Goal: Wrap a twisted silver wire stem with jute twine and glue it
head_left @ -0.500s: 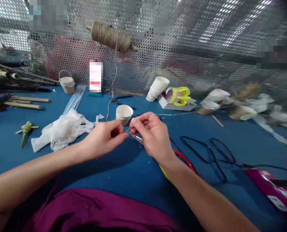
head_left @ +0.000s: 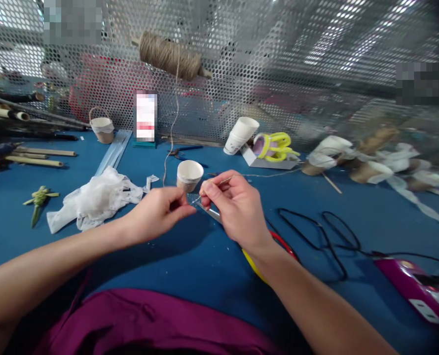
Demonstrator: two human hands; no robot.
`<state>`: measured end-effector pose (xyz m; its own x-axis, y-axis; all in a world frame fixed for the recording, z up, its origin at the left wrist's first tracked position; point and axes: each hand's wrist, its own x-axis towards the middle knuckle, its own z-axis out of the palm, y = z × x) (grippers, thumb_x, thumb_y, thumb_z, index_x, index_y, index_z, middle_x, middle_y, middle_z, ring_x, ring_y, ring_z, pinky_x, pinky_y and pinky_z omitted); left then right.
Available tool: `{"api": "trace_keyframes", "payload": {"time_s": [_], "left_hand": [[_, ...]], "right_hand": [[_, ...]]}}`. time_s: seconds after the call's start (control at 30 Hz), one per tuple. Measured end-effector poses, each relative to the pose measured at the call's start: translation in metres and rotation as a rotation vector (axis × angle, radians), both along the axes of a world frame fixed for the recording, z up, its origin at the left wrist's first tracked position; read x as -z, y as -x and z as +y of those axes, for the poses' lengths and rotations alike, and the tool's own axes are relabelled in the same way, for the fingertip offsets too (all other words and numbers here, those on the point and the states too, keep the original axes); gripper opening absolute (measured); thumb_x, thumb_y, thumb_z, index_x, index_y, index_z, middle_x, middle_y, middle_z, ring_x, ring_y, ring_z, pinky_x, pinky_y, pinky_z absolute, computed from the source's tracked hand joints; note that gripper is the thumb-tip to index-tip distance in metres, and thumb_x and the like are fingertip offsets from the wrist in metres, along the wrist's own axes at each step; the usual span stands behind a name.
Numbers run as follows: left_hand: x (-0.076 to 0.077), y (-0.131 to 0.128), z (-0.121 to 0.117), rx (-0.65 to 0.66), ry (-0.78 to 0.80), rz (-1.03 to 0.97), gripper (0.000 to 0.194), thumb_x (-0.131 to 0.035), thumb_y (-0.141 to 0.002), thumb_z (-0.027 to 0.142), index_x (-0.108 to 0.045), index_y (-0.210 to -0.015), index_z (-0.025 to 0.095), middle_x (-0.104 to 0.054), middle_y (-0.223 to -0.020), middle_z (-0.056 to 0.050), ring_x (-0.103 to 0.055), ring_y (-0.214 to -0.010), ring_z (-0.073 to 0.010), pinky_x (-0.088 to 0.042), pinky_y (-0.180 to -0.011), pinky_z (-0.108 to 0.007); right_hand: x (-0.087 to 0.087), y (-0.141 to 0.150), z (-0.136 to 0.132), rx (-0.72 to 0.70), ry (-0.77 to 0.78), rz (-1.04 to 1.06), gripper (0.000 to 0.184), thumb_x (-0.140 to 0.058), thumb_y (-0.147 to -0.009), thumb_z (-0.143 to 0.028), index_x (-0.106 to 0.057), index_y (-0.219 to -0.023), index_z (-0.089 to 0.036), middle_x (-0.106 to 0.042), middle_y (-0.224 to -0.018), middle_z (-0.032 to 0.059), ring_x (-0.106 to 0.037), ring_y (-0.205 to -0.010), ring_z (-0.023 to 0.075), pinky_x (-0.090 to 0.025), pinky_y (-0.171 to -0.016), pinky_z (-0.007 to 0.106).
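Note:
My left hand [head_left: 160, 209] is closed, thumb and fingers pinched at a thin strand of twine near the middle of the table. Close beside it, my right hand [head_left: 234, 202] pinches the twine [head_left: 271, 175], which trails off to the right. A short piece of it shows between my fingertips. Just behind my hands stands a paper cup [head_left: 190, 171] with a brown wrap and a pale rim band. Scissors with a red and yellow handle [head_left: 254, 266] lie partly hidden under my right hand and forearm.
A twine spool [head_left: 170, 55] hangs on the mesh panel. White lace [head_left: 97, 197] lies left, near a small handled cup [head_left: 103, 130] and phone [head_left: 146, 117]. Stacked cups [head_left: 241, 134], yellow-handled scissors [head_left: 276, 147], a black cable [head_left: 315, 224] and purple power strip [head_left: 414, 286] are right.
Both hands stay almost in place, still pinching. The left fingertips have drawn very slightly away from the right ones. Nothing else on the table has visibly moved.

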<state>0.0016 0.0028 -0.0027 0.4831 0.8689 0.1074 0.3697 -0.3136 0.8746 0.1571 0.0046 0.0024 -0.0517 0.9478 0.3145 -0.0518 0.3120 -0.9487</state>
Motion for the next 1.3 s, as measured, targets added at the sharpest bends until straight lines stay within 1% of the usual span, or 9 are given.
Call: {"api": "trace_keyframes", "payload": {"time_s": [0.07, 0.13, 0.33, 0.5, 0.6, 0.83, 0.9, 1.1, 1.3], "left_hand": [[-0.003, -0.001, -0.002, -0.163, -0.354, 0.208, 0.022, -0.049, -0.079, 0.023, -0.045, -0.058, 0.016, -0.046, -0.061, -0.001, -0.041, -0.065, -0.0148, -0.032, -0.064, -0.031], [-0.004, 0.000, -0.002, -0.175, -0.412, 0.214, 0.021, -0.049, -0.079, 0.022, -0.047, -0.059, 0.015, -0.047, -0.061, -0.002, -0.042, -0.066, -0.0154, -0.032, -0.065, -0.032], [0.005, 0.005, 0.009, 0.309, 0.566, -0.533, 0.029, -0.050, -0.080, 0.042, -0.058, -0.075, 0.014, -0.050, -0.065, -0.001, -0.045, -0.062, -0.0110, -0.034, -0.061, -0.025], [0.011, 0.001, 0.004, 0.445, 0.821, -0.770, 0.027, -0.063, -0.072, 0.041, -0.052, -0.071, 0.016, -0.048, -0.066, 0.000, -0.044, -0.064, -0.0108, -0.032, -0.059, -0.024], [0.006, -0.001, 0.000, 0.406, 0.644, -0.641, 0.030, -0.057, -0.075, 0.042, -0.043, -0.066, 0.017, -0.042, -0.061, 0.003, -0.039, -0.059, -0.0104, -0.032, -0.058, -0.025], [-0.001, -0.001, -0.003, -0.166, -0.422, 0.231, 0.018, -0.045, -0.079, 0.019, -0.040, -0.061, 0.017, -0.044, -0.062, -0.001, -0.041, -0.065, -0.0161, -0.033, -0.067, -0.034], [-0.002, 0.001, -0.001, -0.100, -0.282, 0.167, 0.017, -0.047, -0.079, 0.022, -0.043, -0.064, 0.017, -0.045, -0.062, -0.001, -0.042, -0.063, -0.0149, -0.034, -0.064, -0.032], [0.004, 0.007, 0.007, 0.403, 0.729, -0.614, 0.022, -0.054, -0.080, 0.037, -0.052, -0.078, 0.016, -0.055, -0.071, -0.001, -0.050, -0.065, -0.0108, -0.036, -0.063, -0.025], [0.011, 0.001, -0.001, 0.524, 0.920, -0.788, 0.024, -0.064, -0.073, 0.036, -0.052, -0.071, 0.016, -0.050, -0.062, 0.001, -0.046, -0.062, -0.0103, -0.033, -0.060, -0.024]], "right_hand": [[0.001, 0.000, 0.000, 0.057, -0.019, -0.063, 0.012, -0.064, -0.075, -0.021, -0.052, -0.071, -0.017, -0.062, -0.061, -0.0027, -0.056, -0.049, 0.0068, -0.048, -0.046, 0.020], [0.001, 0.000, 0.001, 0.072, -0.018, -0.066, 0.012, -0.064, -0.074, -0.021, -0.053, -0.071, -0.017, -0.062, -0.061, -0.0027, -0.056, -0.049, 0.0069, -0.048, -0.046, 0.020], [-0.007, -0.004, 0.003, -0.036, 0.100, 0.160, 0.014, -0.066, -0.071, -0.021, -0.052, -0.069, -0.018, -0.061, -0.059, -0.0038, -0.054, -0.048, 0.0062, -0.045, -0.044, 0.018], [-0.011, -0.003, 0.001, -0.080, 0.130, 0.199, 0.016, -0.067, -0.070, -0.023, -0.052, -0.067, -0.019, -0.060, -0.058, -0.0045, -0.053, -0.048, 0.0061, -0.044, -0.044, 0.019], [-0.009, -0.002, 0.000, -0.085, 0.085, 0.167, 0.015, -0.066, -0.072, -0.022, -0.052, -0.067, -0.019, -0.060, -0.058, -0.0045, -0.053, -0.049, 0.0064, -0.044, -0.044, 0.019], [-0.001, -0.001, 0.000, 0.066, -0.028, -0.085, 0.013, -0.064, -0.075, -0.023, -0.052, -0.071, -0.017, -0.062, -0.062, -0.0029, -0.056, -0.050, 0.0074, -0.049, -0.047, 0.021], [-0.001, -0.002, 0.001, 0.067, -0.031, -0.064, 0.013, -0.064, -0.075, -0.023, -0.052, -0.072, -0.017, -0.062, -0.062, -0.0027, -0.056, -0.050, 0.0073, -0.048, -0.047, 0.021], [-0.008, -0.004, 0.003, -0.042, 0.080, 0.167, 0.016, -0.067, -0.071, -0.022, -0.051, -0.069, -0.019, -0.060, -0.059, -0.0043, -0.053, -0.049, 0.0066, -0.044, -0.045, 0.020], [-0.012, -0.001, -0.004, -0.094, 0.109, 0.181, 0.016, -0.066, -0.072, -0.023, -0.050, -0.068, -0.020, -0.059, -0.060, -0.0046, -0.051, -0.049, 0.0067, -0.044, -0.045, 0.021]]}}
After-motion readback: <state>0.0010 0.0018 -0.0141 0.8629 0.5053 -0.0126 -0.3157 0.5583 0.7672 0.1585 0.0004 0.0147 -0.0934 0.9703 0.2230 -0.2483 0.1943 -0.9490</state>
